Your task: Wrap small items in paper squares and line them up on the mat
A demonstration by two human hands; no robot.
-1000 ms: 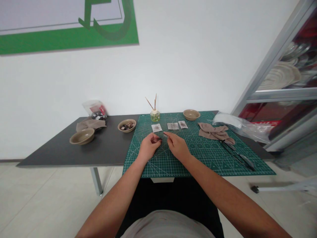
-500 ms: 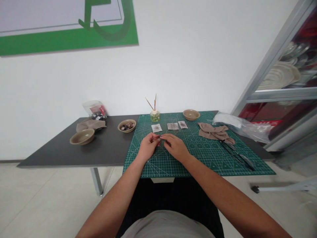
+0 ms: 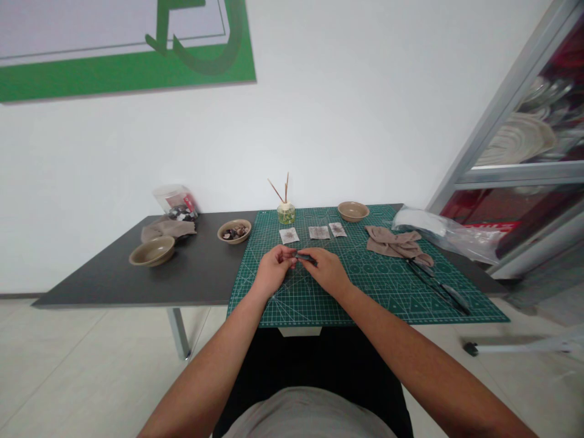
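Both hands meet over the middle of the green cutting mat [image 3: 392,292]. My left hand [image 3: 274,271] is curled, its fingertips pinched on a small dark piece that I cannot make out. My right hand [image 3: 326,271] is closed too, pinching a thin dark item [image 3: 305,258] that runs between the two hands. Just beyond the hands lie three small flat sachets [image 3: 318,232] in a row. Behind them stands a little glass jar with wooden sticks [image 3: 285,210].
On the dark table [image 3: 137,283] sit an empty tan bowl [image 3: 152,250], a bowl of dark pieces [image 3: 234,231], a plastic jar [image 3: 177,204] and folded cloth [image 3: 166,229]. Another bowl [image 3: 353,211], beige fabric [image 3: 395,242], scissors [image 3: 435,285] and a plastic bag [image 3: 442,231] lie on the right.
My right hand moved left until its fingertips met my left hand, and both now pinch the small dark item together. Nothing else on the table moved.
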